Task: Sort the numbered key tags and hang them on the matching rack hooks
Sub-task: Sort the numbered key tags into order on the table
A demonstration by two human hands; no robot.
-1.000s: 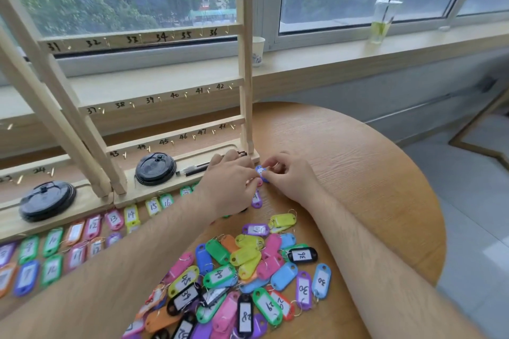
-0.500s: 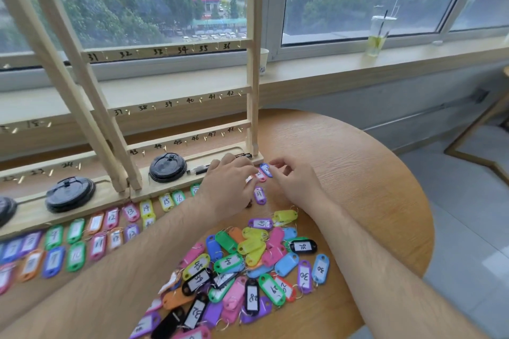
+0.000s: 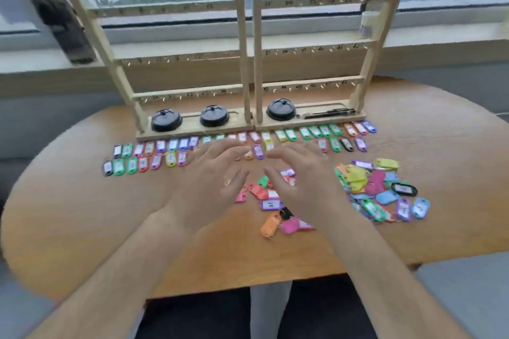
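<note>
1. Key tags [image 3: 127, 150] are small oblong plastic fobs in green, purple, pink, orange, yellow, blue and black. Each has a white paper label window, and some show a metal ring.
2. Many lie sorted in two neat rows along the foot of the wooden rack [image 3: 246, 63], from 10 o'clock to 1 o'clock on the round bench [image 3: 82, 215]. A loose heap sits at 3 o'clock, and a few more are scattered at the centre, under and between the hands.
3. The left hand [image 3: 212, 187] and right hand [image 3: 303, 184] are side by side over the middle of the bench, palms down. Each grip is wide, fingers spread and holding nothing. I cannot tell whether the fingertips touch the tags beneath them.
4. The rack stands at 12 o'clock with handwritten numbers along its rails. I can make out 41 and 42 at the right end of one rail, but the rest are blurred. The tag labels are also too smeared to read.
5. Three black lids [image 3: 166, 120] and a dark pen [image 3: 329, 113] rest on the rack's base. A pale cup [image 3: 369, 22] stands on the window sill [image 3: 440, 33] behind.
6. Half a second ago both hands were down at the rack's right end, fingers among the tags there. Now they have pulled back and opened over the middle. The view has also swung left, so both halves of the rack show.
</note>
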